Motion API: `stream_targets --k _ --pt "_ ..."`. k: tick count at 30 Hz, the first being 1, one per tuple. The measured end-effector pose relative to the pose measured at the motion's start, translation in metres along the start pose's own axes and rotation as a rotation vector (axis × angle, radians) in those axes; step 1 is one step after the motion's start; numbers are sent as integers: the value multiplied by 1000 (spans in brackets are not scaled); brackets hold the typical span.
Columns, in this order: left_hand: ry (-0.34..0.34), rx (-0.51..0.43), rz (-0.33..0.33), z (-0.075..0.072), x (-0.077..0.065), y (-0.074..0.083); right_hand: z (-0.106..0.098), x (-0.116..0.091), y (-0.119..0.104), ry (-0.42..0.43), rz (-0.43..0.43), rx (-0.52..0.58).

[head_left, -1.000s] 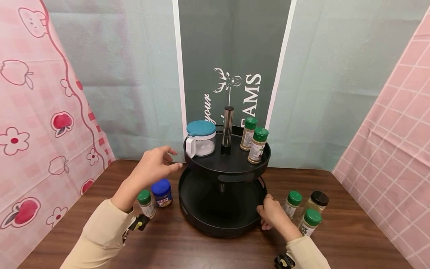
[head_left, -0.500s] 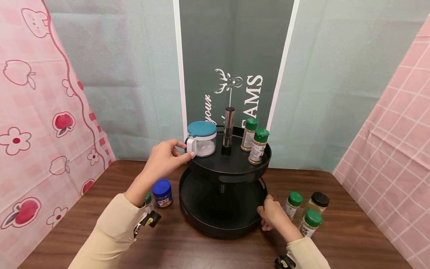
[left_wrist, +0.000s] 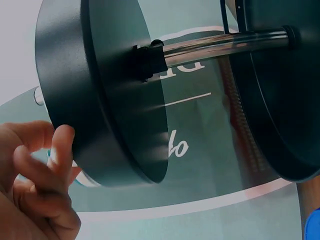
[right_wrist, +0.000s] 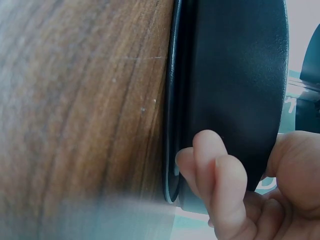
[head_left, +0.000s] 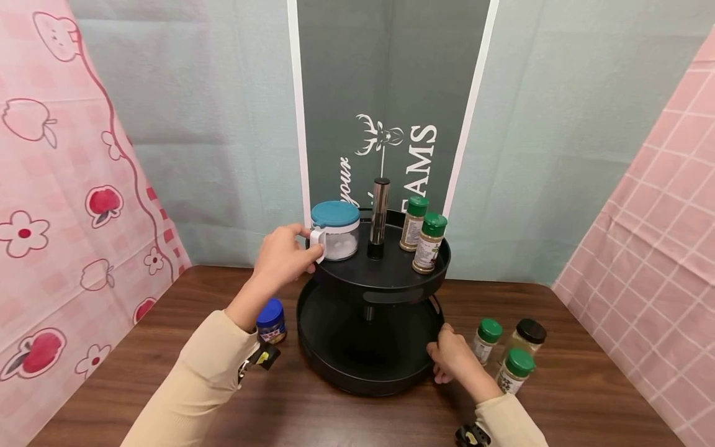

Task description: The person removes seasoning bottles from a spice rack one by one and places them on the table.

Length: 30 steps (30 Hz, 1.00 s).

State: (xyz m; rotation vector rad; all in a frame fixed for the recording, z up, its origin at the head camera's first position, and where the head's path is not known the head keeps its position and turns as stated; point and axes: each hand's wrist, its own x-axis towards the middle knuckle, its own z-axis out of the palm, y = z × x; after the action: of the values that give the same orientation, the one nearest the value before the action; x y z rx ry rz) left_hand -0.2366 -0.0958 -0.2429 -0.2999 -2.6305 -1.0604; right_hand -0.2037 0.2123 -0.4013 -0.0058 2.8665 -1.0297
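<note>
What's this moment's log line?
left grip: pinches white handle of clear teal-lidded jar | right grip: holds black round stand's lower tier

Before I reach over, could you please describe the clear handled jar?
Find the round, two-tier black stand. On its upper tier's left side is the clear jar, its white handle pinched by the left hand. Its teal lid sets it apart from the tier's two green-capped bottles.

The left hand point(head_left: 281, 256) has reached and apparently pinched the white handle point(head_left: 317, 236).

Teal lid point(head_left: 336, 213), seemingly all-white handle point(head_left: 318, 237).
</note>
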Motion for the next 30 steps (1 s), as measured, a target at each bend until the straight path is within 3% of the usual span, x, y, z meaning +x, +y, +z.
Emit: stream_targets --k 15,23,30 --pt "150 4 -29 14 6 11 2 0 1 -3 21 19" --pt "145 -106 -69 21 5 14 3 0 0 5 11 14" --pt "146 -199 -48 22 7 8 3 0 0 -3 20 14"
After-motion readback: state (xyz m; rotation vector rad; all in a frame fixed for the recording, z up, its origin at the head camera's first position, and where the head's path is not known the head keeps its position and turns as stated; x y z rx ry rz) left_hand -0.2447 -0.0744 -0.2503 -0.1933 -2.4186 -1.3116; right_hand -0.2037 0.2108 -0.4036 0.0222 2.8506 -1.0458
